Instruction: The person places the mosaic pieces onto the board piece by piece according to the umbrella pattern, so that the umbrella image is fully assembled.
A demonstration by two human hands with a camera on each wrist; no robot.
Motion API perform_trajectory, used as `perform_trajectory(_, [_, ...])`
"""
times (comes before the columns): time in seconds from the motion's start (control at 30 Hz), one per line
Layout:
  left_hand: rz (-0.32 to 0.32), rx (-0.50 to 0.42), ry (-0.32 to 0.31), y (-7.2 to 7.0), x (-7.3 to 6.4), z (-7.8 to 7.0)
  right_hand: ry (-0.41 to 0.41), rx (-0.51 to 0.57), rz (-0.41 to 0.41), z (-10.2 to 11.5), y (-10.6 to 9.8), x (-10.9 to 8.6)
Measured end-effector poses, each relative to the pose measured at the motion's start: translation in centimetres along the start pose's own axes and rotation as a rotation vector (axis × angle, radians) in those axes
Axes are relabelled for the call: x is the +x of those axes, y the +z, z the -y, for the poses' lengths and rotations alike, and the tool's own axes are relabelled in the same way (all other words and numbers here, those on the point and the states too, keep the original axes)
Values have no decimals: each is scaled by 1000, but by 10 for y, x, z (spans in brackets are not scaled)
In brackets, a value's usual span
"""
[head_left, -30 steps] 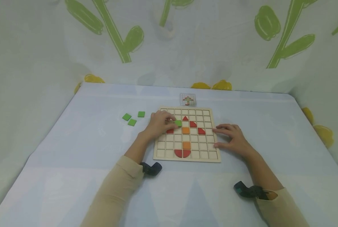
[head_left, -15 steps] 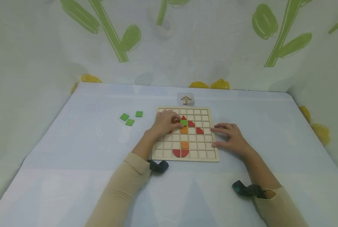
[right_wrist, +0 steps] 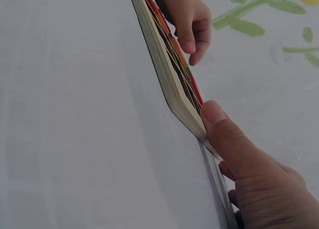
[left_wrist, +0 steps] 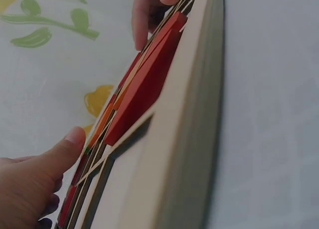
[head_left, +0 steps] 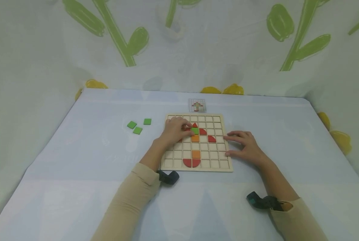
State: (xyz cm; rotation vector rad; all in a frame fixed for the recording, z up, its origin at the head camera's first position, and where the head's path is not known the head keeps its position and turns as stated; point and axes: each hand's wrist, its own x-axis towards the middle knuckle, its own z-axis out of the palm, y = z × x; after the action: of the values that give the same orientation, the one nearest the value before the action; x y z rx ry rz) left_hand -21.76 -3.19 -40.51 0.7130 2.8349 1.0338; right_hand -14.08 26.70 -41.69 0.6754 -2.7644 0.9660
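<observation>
In the head view, a green square tile (head_left: 195, 131) sits in a cell of the wooden grid board (head_left: 207, 170), below a red triangle (head_left: 194, 125) and above an orange square (head_left: 195, 138). My left hand (head_left: 174, 131) pinches this tile at its left side between thumb and forefinger, covering part of the board's upper left. My right hand (head_left: 245, 147) rests against the board's right edge with thumb and fingers spread apart. In the right wrist view its thumb (right_wrist: 214, 112) lies on the board's rim.
Several red quarter-round pieces (head_left: 187, 163) and another orange square (head_left: 196, 154) lie in the board's cells. To the left on the table (head_left: 86, 150) are three loose green tiles (head_left: 138, 130). A small pattern card (head_left: 197, 105) lies behind the board.
My left hand has moved right with the green tile, from the neighbouring column to the cell between the triangle and orange square, where the tile now lies lower. The right hand has stayed put.
</observation>
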Motion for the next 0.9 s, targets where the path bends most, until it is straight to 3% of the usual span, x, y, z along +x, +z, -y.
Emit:
perform_trajectory(0.47, [-79,-14,-124,-28,-20,25,47,-13,20,2,0,0])
perform_trajectory(0.9, [-178,25,-195,-59,-39,62,52,0,21,4,-1,0])
